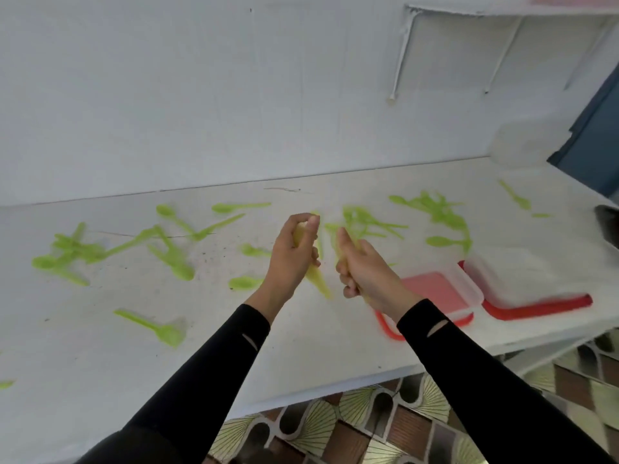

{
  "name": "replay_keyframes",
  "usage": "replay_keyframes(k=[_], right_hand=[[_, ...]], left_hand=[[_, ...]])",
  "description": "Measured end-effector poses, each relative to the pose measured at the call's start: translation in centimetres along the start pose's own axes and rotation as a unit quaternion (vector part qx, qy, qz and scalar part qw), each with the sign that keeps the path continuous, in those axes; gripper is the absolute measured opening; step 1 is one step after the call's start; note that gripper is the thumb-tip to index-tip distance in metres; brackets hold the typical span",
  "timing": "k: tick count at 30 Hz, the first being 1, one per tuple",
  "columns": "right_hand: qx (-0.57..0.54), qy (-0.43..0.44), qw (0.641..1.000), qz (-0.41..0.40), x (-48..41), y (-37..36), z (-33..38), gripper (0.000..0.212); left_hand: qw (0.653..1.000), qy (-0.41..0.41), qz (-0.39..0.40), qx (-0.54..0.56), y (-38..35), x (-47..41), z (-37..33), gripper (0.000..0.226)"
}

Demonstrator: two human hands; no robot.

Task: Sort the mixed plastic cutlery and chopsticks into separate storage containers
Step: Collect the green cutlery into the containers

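At the right of the white table [301, 346] the farther tub [522, 283] is resting on a red lid [536, 309], and just beside it the nearer tub [435, 289] is showing a pinkish-red bottom, with my right sleeve [469, 363] crossing and hiding its near corner. Green cutlery is lying loose across the table: a left heap [77, 249], a middle heap [365, 222] partly hidden behind my hands, a right heap [438, 212] just behind the tubs, and a single spoon [160, 329] lying near me; blur is stopping me from telling each piece's kind. My left hand [294, 252] is curling round a yellow-green piece [316, 281] that is poking out below the fist, and my right hand [365, 272] is gripping another piece [346, 239] that is pointing up, the two hands near but apart. The table is running along a plain white wall [201, 95], patterned floor tiles [368, 423] are showing below its edge, a blue panel [599, 135] is standing far right, and a wire shelf bracket [402, 55] is hanging above
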State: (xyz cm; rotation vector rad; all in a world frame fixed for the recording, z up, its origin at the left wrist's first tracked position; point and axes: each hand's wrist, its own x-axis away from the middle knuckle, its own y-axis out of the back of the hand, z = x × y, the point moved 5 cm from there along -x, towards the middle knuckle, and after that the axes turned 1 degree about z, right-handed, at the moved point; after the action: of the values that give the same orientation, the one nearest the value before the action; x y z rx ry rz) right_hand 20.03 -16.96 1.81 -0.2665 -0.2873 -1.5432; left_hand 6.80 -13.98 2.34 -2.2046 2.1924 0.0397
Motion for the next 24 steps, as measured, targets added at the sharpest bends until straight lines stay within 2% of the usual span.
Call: replay_keyframes(k=[4, 8, 11, 16, 20, 24], right_hand=[[0.042, 0.021, 0.997, -0.053, -0.7, 4.0, -0.6, 0.059], [0.029, -0.004, 0.997, -0.069, -1.8, 6.1, -1.0, 0.070], [0.025, -0.008, 0.998, -0.060, -2.3, 6.4, -0.6, 0.060], [0.079, -0.019, 0.990, -0.112, -4.0, 8.4, 0.7, 0.055], [0.069, 0.032, 0.979, -0.191, -4.8, 11.8, 1.9, 0.021], [0.083, 0.031, 0.979, -0.183, -5.2, 13.7, 1.9, 0.019]], left_hand=[[0.990, 0.053, 0.127, 0.027, -5.7, 1.0, 0.9, 0.026], [0.986, 0.058, 0.155, -0.002, -7.9, 0.4, 1.6, 0.022], [0.985, 0.075, 0.157, -0.013, -8.3, -0.9, 2.0, 0.025], [0.979, 0.092, 0.181, 0.004, -10.3, -3.6, 1.8, 0.019], [0.968, 0.130, 0.210, 0.054, -13.1, -5.1, 1.8, 0.007], [0.971, 0.145, 0.185, 0.047, -15.1, -6.5, 2.3, 0.012]])
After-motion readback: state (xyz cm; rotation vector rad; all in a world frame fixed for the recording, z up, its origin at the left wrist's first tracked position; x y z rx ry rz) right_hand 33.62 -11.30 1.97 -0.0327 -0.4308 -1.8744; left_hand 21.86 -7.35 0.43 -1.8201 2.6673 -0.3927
